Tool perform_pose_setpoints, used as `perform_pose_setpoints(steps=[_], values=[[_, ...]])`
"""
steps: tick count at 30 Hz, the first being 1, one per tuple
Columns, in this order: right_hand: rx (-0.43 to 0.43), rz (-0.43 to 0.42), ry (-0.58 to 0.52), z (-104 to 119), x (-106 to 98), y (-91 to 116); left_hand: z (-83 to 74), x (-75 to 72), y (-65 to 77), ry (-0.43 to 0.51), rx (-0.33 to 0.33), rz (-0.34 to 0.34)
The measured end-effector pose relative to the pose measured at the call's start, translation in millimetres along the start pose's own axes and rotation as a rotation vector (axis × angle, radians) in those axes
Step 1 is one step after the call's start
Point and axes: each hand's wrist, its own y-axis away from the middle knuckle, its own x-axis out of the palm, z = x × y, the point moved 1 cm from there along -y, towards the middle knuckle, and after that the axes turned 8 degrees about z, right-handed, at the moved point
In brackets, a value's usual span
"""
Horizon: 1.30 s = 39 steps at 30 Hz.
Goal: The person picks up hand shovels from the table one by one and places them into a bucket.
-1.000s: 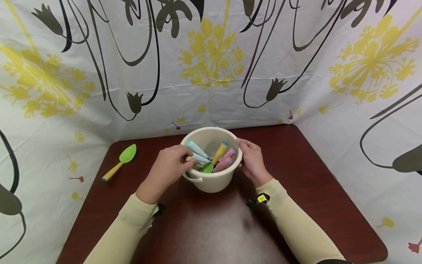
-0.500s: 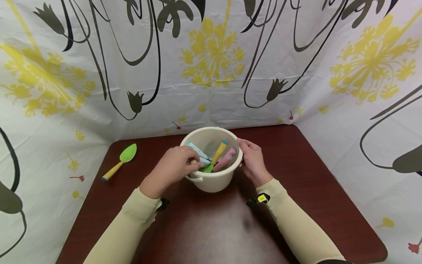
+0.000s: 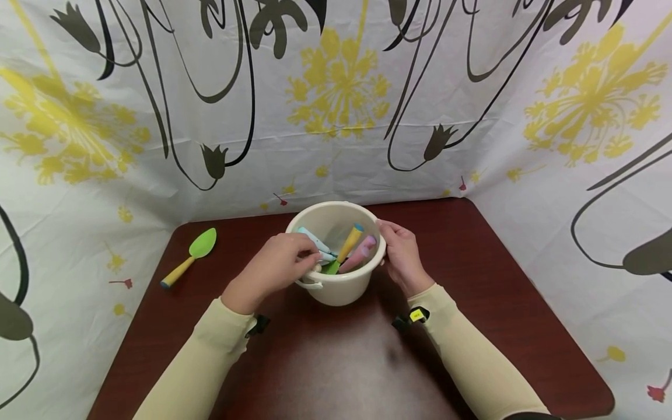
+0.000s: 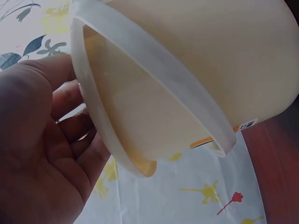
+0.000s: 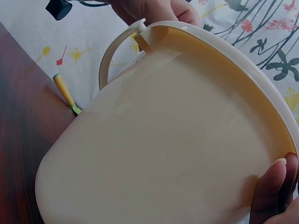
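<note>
A cream bucket (image 3: 340,291) holds several hand tools: light blue handles (image 3: 313,238), a yellow handle (image 3: 350,242) with a blue end above a green blade, and pink handles (image 3: 361,254). My left hand (image 3: 273,265) reaches over the near left rim, fingers loosely bent inside; in the left wrist view their tips are hidden behind the rim. A small beige end (image 3: 317,268) shows just below the thumb. On the far side, my right hand (image 3: 403,254) grips the bucket's right rim, thumb on top and fingers (image 5: 270,191) against the outer wall.
A green trowel (image 3: 194,254) with a yellow handle lies at the left of the dark red table (image 3: 499,326). The bucket's white carrying handle (image 4: 163,70) hangs at its side. Patterned cloth (image 3: 336,157) rises behind the table and along both sides.
My left hand has moved right and further into the bucket, and the beige end it pinched now sits lower, below the thumb. My right hand has stayed on the rim.
</note>
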Motion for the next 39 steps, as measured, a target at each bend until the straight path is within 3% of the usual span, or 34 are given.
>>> perform_pose_setpoints(steps=[11,21,27,39], values=[[-0.003,0.000,0.005,0.8,-0.4,-1.1,7.2,-2.3,9.0,0.097,0.076,-0.098],[0.003,0.002,0.003,1.7,-0.7,-0.3,28.4,-11.2,27.2,0.136,0.109,-0.267],[0.005,-0.004,0.003,1.7,-0.3,0.5,53.9,-18.7,44.1,0.145,0.020,-0.323],[0.011,-0.005,0.011,-0.5,0.1,0.2,107.2,-20.2,86.5,0.113,-0.190,-0.354]])
